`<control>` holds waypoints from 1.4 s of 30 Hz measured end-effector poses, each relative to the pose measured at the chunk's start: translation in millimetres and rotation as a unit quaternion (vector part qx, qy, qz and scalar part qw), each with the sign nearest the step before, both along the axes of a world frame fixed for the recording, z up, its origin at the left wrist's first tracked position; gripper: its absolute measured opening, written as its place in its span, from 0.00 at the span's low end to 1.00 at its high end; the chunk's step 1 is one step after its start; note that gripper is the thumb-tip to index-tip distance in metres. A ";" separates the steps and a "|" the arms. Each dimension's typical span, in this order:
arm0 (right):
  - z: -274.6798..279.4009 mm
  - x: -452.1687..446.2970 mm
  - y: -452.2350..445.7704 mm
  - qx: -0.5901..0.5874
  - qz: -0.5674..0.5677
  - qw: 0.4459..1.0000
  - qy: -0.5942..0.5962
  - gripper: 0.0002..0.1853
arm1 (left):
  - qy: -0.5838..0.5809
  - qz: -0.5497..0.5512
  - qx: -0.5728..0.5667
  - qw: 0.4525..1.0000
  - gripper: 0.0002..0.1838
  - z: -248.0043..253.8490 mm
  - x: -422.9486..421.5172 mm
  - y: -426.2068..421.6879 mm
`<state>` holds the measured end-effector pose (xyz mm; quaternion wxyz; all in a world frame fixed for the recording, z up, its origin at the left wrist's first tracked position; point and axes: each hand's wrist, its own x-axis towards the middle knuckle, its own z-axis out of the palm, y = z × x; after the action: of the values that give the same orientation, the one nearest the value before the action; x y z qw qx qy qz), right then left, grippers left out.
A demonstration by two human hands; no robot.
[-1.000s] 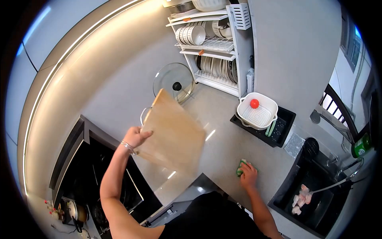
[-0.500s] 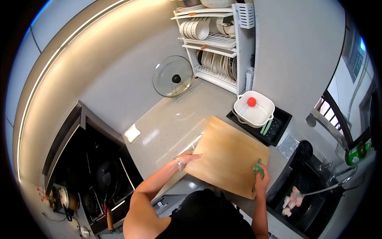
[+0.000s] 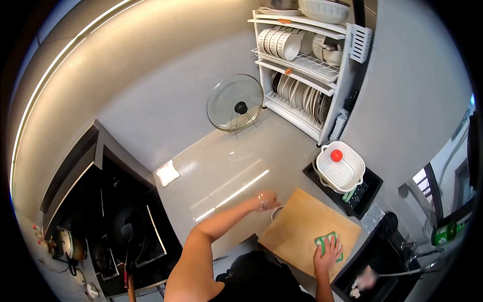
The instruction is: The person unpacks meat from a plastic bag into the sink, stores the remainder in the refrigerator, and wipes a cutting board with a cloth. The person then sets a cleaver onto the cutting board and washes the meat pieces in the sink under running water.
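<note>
A wooden cutting board (image 3: 297, 221) lies flat on the counter in front of me, with a metal handle (image 3: 275, 213) at its left edge. My right hand (image 3: 328, 253) presses a green and white cloth (image 3: 320, 243) against the board's right part, palm down with its fingers over the cloth. Just beyond the board's left edge, above the handle, is my left hand (image 3: 270, 199), with bracelets at the wrist. Its fingers are blurred, and no held object is visible there.
A white colander (image 3: 342, 176) holding a red tomato-like item (image 3: 336, 155) stands on a black tray (image 3: 372, 194). Right of the board is a black sink (image 3: 375, 256) with pale pieces of meat (image 3: 363, 280). A glass lid (image 3: 229, 103), dish rack (image 3: 297, 70) and stove (image 3: 113, 226) surround the counter.
My left hand has let go of the board's left edge and moved up and right. The board now rests flat on the counter. My right hand has flattened the bunched cloth onto it. The view has shifted.
</note>
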<state>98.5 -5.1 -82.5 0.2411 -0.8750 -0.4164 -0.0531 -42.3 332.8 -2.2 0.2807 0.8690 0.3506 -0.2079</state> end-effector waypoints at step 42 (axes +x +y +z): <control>-65.6 23.1 -24.6 -0.088 0.041 0.985 -0.140 0.31 | -0.365 0.354 0.525 0.682 0.31 24.9 -102.9 332.5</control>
<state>121.6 -29.8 -148.0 0.1050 -0.8591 -0.4841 -0.1284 -145.3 665.3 22.6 -0.0633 0.6923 0.5532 0.4589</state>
